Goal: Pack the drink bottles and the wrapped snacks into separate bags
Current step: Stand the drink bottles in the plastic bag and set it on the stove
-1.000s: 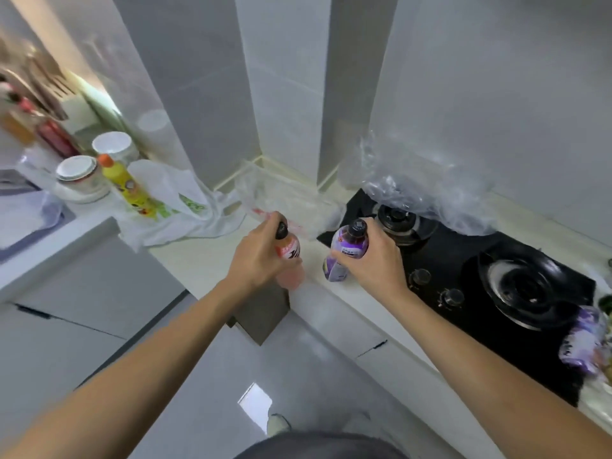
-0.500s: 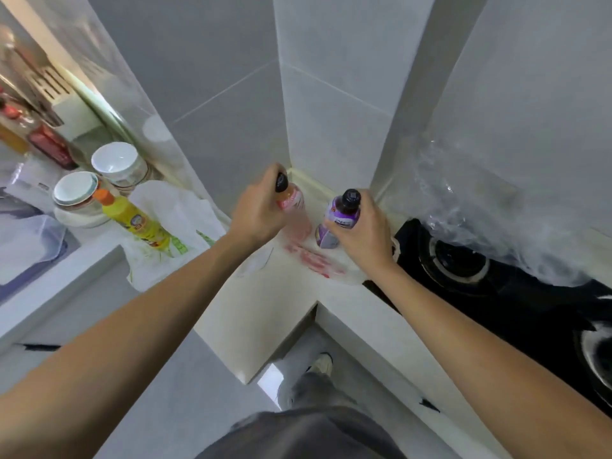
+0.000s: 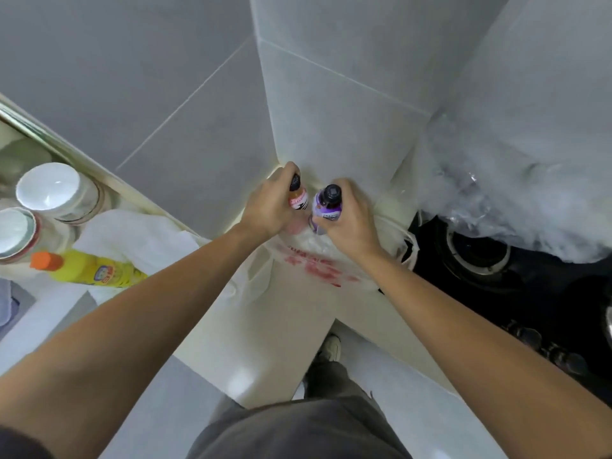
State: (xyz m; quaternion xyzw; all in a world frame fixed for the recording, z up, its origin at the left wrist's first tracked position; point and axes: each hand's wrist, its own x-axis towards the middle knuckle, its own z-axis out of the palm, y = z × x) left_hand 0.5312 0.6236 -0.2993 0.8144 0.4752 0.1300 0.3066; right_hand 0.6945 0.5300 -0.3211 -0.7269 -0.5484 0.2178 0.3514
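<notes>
Across the middle of the frame runs the pale cream desk (image 3: 291, 329), wedged into a grey tiled corner, with the black glass gas hob (image 3: 516, 293) at right and a big crumpled clear plastic bag (image 3: 516, 193) billowing over it. Centre frame, on the desk, lies the thin white plastic bag with red print (image 3: 318, 266), its handles trailing towards the hob. At left, a second white plastic bag (image 3: 139, 233) sits flat, and a yellow bottle with an orange cap (image 3: 89, 268) lies on its side on it, beside two white bowls (image 3: 49, 190).

Now the hands: the left hand (image 3: 268, 210) has its fingers curled round the small pink drink bottle with a black cap (image 3: 297, 197), and the right hand (image 3: 347, 220) wraps the small purple drink bottle with a black cap (image 3: 326, 207) the same way. Both bottles stand upright, just beside each other, right over the mouth of the red-printed bag.

The mouth looks slack, so the clean way is to lower both straight down, bases first, let them settle on the desk inside, then release. No wrapped snacks show in this view.
</notes>
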